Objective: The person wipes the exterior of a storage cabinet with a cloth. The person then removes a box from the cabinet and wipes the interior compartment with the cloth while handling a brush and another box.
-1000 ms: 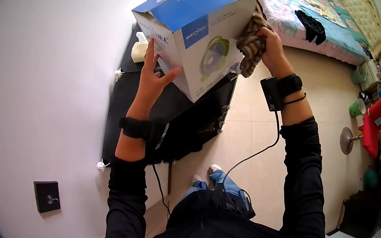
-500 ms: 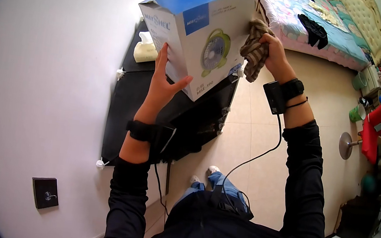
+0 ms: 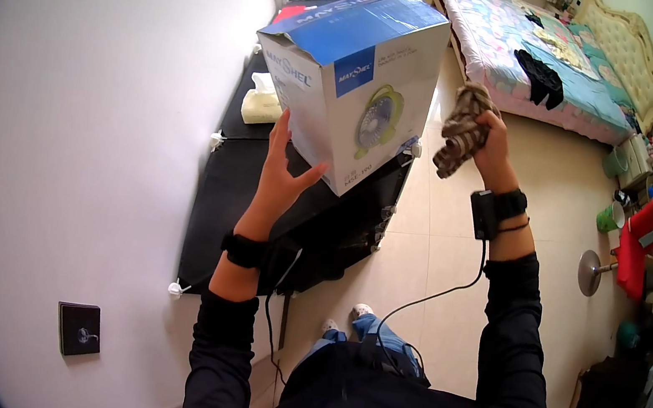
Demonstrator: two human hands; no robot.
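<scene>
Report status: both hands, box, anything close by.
Left hand open, fingers spread at fan box. Right hand gripping striped cloth, clear of box. Tissue pack close beside box, on black table.

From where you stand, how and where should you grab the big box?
I'd hold the box low on its flat left and right sides, one hand coming from each: it looks too wide for one, with no handle showing. The left hand is close; the right hand holds cloth.

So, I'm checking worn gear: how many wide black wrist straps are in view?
2. The left strap is below the left hand beside the carton; the right strap is below the right hand, which holds the striped cloth. Sleeves could hide more.
</scene>
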